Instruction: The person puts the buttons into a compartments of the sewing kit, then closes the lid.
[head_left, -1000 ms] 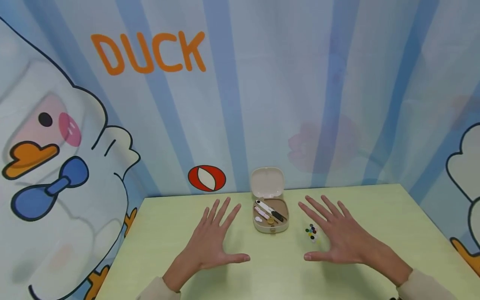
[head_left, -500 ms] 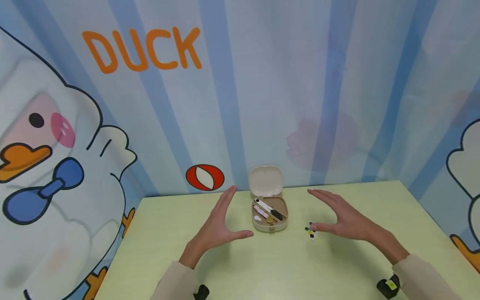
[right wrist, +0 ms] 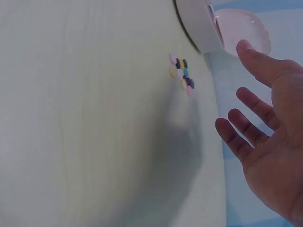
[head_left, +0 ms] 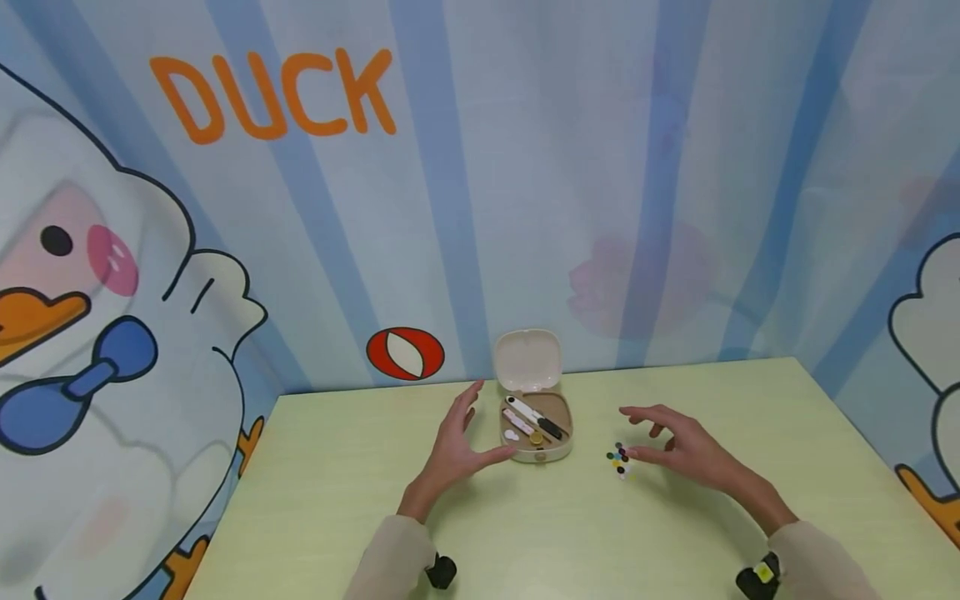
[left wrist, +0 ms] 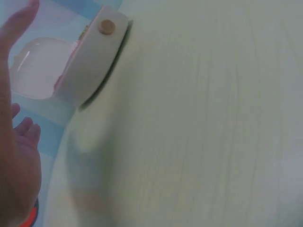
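A small beige case (head_left: pixel 538 455) stands at the back of the table with its lid (head_left: pixel 527 360) raised. In it lie a white-and-black pen-like tool (head_left: pixel 535 417), a slim pale pink piece (head_left: pixel 517 422) and a small gold round piece (head_left: pixel 536 437). My left hand (head_left: pixel 452 450) is just left of the case, fingers relaxed and thumb pointing to its front corner. My right hand (head_left: pixel 690 450) hovers beside a little cluster of coloured buttons (right wrist: pixel 180 72), its thumb tip overlapping them in the head view. Neither hand holds anything.
The pale green table (head_left: pixel 540 533) ends at a blue striped cloth backdrop (head_left: pixel 517 183) just behind the case. A large printed duck (head_left: pixel 135 400) fills the cloth at the left. Dark devices sit at both wrists, one being the right wrist device (head_left: pixel 757 579).
Both hands have turned from palms down with fingers spread to sideways and relaxed. The left has moved right towards the case, and the right has come close to the buttons.
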The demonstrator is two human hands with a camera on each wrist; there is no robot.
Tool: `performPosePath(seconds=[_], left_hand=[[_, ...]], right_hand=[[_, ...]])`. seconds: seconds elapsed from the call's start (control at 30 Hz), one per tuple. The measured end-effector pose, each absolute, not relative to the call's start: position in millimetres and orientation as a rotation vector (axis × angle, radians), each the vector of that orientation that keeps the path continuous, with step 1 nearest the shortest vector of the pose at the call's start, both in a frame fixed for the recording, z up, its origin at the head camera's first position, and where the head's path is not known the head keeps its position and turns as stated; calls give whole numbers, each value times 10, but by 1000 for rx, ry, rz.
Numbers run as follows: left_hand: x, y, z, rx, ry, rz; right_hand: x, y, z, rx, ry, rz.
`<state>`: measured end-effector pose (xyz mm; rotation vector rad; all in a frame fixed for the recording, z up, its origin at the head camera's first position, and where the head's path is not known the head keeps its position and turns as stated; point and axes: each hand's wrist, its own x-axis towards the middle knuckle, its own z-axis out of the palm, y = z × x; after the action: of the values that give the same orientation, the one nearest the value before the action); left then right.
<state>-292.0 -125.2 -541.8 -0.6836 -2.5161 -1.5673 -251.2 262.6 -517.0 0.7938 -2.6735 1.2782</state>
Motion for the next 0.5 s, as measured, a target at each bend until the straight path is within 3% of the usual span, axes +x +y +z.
performPosePath(seconds=[0.5], left_hand=[[-2990, -1067, -5667, -574, -2582, -1680]], right_hand=[[-2569, 2701, -5493, 720, -2671, 1200]])
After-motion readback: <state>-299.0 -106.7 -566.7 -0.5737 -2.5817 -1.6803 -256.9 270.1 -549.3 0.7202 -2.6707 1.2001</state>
